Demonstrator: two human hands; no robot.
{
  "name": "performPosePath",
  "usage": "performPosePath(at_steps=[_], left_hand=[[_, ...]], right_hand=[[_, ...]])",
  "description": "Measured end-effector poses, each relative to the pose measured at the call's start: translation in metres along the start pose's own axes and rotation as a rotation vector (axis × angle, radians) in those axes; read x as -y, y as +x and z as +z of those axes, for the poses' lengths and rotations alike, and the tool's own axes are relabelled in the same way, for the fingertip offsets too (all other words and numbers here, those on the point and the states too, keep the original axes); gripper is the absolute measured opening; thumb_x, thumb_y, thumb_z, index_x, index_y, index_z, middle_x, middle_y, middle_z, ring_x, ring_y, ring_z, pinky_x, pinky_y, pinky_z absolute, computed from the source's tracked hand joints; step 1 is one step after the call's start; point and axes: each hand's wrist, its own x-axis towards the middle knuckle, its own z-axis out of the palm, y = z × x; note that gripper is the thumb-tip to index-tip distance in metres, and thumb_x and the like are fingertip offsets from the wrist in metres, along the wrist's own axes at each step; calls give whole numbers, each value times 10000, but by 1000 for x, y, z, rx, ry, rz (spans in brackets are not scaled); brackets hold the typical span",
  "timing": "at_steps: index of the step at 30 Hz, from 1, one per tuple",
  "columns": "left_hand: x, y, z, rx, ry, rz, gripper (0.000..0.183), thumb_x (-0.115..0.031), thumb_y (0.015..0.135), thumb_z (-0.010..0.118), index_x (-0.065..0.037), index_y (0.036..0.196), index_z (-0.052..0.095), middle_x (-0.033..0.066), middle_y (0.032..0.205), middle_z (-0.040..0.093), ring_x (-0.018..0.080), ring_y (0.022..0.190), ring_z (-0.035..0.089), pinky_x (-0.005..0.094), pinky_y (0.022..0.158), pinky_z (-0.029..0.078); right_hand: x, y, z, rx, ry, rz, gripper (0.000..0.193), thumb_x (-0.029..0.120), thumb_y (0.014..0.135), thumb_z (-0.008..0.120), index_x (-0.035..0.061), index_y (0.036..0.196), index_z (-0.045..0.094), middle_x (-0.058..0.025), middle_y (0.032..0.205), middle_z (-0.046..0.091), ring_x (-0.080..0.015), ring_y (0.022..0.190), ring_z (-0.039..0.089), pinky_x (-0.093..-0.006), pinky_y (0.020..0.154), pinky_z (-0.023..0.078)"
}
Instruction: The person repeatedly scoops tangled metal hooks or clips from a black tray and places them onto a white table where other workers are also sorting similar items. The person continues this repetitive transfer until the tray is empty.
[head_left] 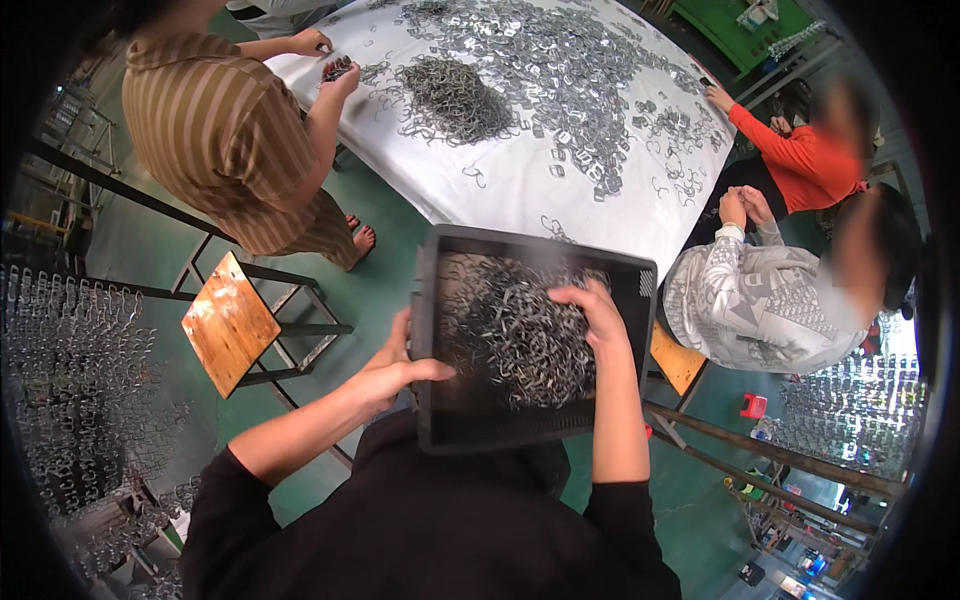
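Observation:
A black plastic crate (540, 428) is in front of my body, tilted, holding a heap of small bent metal pieces (525, 345). My left hand (392, 368) is closed on the crate's left wall, its thumb over the rim and its fingers outside. Inside the crate, my right hand (597, 315) lies on the upper right of the heap. Its thumb is stretched to the left, apart from the other fingers, which are partly hidden among the pieces.
Beyond the crate, a white-covered table (480, 200) carries a dark mound of metal pieces (455, 100) and many scattered flat ones (590, 110). People work at its left and right sides. A wooden stool (232, 325) stands left; racks of hanging metal parts (80, 380) flank the area.

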Motion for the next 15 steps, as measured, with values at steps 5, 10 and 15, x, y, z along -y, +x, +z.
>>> performPosePath(at_steps=[5,10,15], left_hand=[[6,-22,-43,-205,-123,119,971,-32,649,734,-87,1434,165,128,1362,376,253,1293,357,394,1073,294],[13,-37,-69,-431,-228,186,892,-29,665,714,-105,1402,217,113,1318,427,252,1250,408,406,1052,315],[22,-29,-75,-601,-349,246,827,-40,702,701,-116,1385,240,96,1312,430,244,1227,416,409,1049,314]], right_hand=[[12,64,74,111,-167,29,432,109,630,758,-26,1028,656,-113,978,679,-191,970,614,-315,886,458],[0,139,148,377,-255,35,424,123,615,772,-15,1001,665,-103,984,678,-190,996,598,-314,879,449],[17,170,197,663,-264,-10,388,122,607,773,7,965,679,-86,989,682,-176,976,592,-298,874,434]])
